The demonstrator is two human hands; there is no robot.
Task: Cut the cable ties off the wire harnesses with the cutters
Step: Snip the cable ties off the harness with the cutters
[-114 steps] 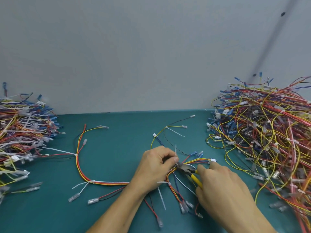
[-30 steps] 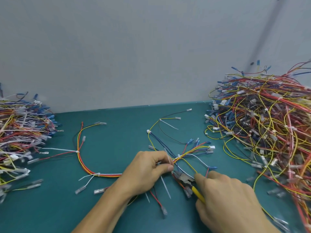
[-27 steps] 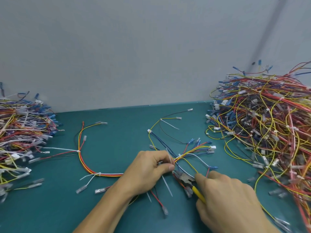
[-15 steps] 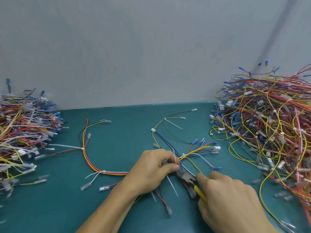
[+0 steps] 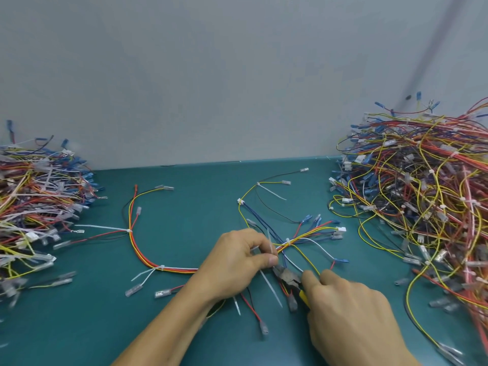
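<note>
- The left hand (image 5: 235, 265) lay in the lower centre of the frame. Its thumb and forefinger were curled and pinched together on a multicoloured wire harness (image 5: 311, 231) spread over the teal worktop (image 5: 184, 207).
- The right hand (image 5: 351, 323) sat at the lower right, its fingers wrapped round a pair of yellow-handled cutters (image 5: 287, 276). The hand hid most of the handles.
- The cutters' grey metal nose pointed up and to the left, its tip just beside the left thumb and against the pinched wires. Whether the blades were closed on anything could not be told.
- A small white cable tie (image 5: 289, 243) bound the harness just right of the left fingers. From there, yellow, red, blue and white wires fanned out toward the right.
- A long white tie tail (image 5: 270, 287) ran down the worktop from below the left thumb.
- A red, orange and yellow wire trunk (image 5: 137, 249) curved from under the left hand to the centre left, with two white ties on it.
- A tall tangled pile of harnesses (image 5: 422, 207) filled the right edge of the frame.
- A lower pile of wires and white ties (image 5: 34, 207) lay at the left edge.
- Both piles stood well apart from the hands, in front of a plain grey wall (image 5: 211, 75).
</note>
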